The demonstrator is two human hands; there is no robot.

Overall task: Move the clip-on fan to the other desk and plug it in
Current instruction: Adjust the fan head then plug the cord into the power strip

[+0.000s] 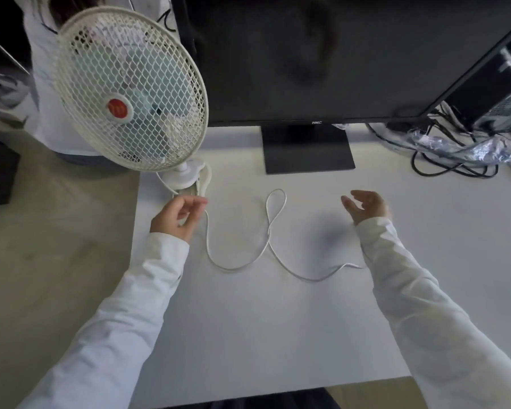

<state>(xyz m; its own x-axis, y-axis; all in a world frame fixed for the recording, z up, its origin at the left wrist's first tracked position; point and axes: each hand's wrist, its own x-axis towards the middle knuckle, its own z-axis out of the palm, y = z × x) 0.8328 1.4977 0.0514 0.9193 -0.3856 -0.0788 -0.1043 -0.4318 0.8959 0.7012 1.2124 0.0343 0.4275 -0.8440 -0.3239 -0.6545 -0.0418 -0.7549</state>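
Leftmost, we noted the clip-on fan [130,90] standing at the left edge of the white counter [278,320], its clamp base [189,178] at the counter's edge; whether the clamp gripped the edge we could not tell. Our left hand [177,215] sat just below the base, fingers [196,203] curled loosely around the white cord [239,267] where it left the fan. The cord ran rightward across the counter in slack loops and passed under our right sleeve [410,290]; its plug end was hidden. Our right hand [365,206] hovered open and empty over the counter, below the dark monitor [337,54]. Cables [455,166] lay tangled at far right. We judged placement done or nearly so; plugging in remained, and no socket showed.
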